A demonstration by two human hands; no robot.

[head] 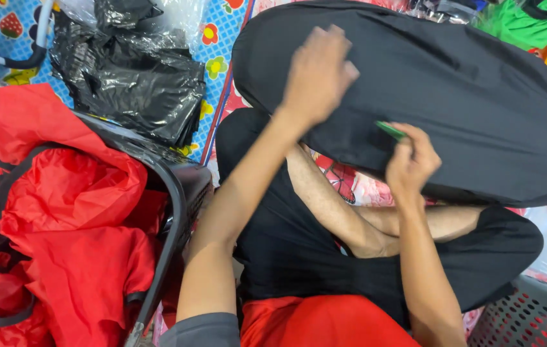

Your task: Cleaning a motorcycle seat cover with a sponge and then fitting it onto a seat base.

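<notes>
Because the black oval fabric panel (453,96), lying across the person's crossed legs, looks light, soft and slippery (likely rim-stiffened), its near edge suits gripping: the left hand (317,74) presses flat on it, the right hand (412,160) pinches a green tool (390,131) at that edge.

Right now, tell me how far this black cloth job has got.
Done: red cloth pieces fill the basket. In hand: left hand presses the black cloth; right hand pinches a green thing at its edge. Left: black bags lie unused.
</notes>
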